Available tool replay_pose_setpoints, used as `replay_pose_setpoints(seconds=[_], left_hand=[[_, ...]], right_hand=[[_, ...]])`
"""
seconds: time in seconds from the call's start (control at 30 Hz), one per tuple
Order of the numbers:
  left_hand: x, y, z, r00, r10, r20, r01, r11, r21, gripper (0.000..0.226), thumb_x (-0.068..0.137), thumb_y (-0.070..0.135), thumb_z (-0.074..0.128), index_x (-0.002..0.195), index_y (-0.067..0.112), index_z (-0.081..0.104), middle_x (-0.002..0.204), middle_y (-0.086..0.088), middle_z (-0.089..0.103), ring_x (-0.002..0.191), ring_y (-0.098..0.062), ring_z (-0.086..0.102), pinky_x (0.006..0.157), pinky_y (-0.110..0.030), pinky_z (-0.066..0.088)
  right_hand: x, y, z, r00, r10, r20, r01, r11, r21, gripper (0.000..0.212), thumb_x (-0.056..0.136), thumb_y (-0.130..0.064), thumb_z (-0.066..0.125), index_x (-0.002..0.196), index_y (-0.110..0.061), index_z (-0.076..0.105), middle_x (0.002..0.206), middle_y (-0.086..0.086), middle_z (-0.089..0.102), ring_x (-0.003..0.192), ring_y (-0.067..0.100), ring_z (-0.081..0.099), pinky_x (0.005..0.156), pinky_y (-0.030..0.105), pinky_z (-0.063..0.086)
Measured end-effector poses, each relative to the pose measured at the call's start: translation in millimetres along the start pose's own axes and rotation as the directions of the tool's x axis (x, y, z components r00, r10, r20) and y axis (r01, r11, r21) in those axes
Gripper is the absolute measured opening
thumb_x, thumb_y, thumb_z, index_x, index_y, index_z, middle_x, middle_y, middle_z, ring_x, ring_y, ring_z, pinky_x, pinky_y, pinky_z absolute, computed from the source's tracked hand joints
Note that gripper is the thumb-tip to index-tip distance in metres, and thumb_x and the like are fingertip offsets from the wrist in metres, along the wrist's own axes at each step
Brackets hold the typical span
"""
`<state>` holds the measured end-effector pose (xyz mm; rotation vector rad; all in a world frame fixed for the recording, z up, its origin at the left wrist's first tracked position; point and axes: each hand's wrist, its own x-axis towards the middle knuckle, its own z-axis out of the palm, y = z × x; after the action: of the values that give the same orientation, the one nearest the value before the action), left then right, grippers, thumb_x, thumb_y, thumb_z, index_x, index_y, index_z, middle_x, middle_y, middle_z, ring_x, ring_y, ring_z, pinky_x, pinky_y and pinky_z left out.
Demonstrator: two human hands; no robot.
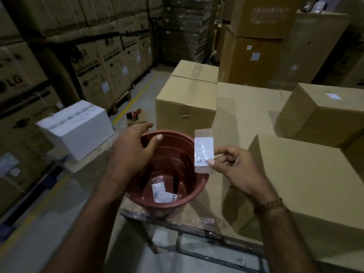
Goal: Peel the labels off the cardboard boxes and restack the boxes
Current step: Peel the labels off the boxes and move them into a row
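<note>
Both forearms reach forward. The left hand [134,146] hangs palm-down, fingers [155,139] relaxed and spread — the right hand [234,168], a bracelet [269,204] at its wrist, is curled in a pinch.

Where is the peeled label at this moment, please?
In the head view, the peeled label is right of centre, pinched in the grip of the right hand, just above the right rim of the red bucket.

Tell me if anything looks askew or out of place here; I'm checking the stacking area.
One cardboard box at the right sits skewed to its neighbours and still carries a label. Otherwise nothing is spilled: the right hand pinches a peeled label beside the red bucket.
</note>
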<state>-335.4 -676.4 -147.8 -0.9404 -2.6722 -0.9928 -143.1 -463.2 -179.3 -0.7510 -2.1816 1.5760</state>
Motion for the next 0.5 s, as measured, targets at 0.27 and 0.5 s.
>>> replay_pose_setpoints(seconds=[0.27,0.5], left_hand=[[18,-79,-1,0.977,0.028,0.213,-0.047,0.995,0.084,0.069,0.101,0.053,0.061,0.158,0.015,0.046,0.161,-0.009,0.047,0.147,-0.027,0.043,0.118,-0.043,0.036],[23,-99,6,0.953,0.105,0.285,-0.093,0.994,-0.056,0.053,0.1,0.06,0.051,0.134,0.022,0.063,0.122,0.0,0.067,0.11,-0.021,0.063,0.093,-0.04,0.052]], right_hand=[[16,-9,93,0.999,0.032,-0.011,-0.034,0.977,-0.209,0.021,0.081,-0.021,0.092,0.09,-0.029,0.075,0.076,0.001,0.075,0.069,0.014,0.07,0.076,0.04,0.063],[20,-17,119,0.998,0.058,-0.033,-0.066,0.817,-0.572,0.023,0.08,-0.028,0.092,0.08,-0.029,0.07,0.067,-0.015,0.072,0.065,0.0,0.066,0.063,0.024,0.048]])
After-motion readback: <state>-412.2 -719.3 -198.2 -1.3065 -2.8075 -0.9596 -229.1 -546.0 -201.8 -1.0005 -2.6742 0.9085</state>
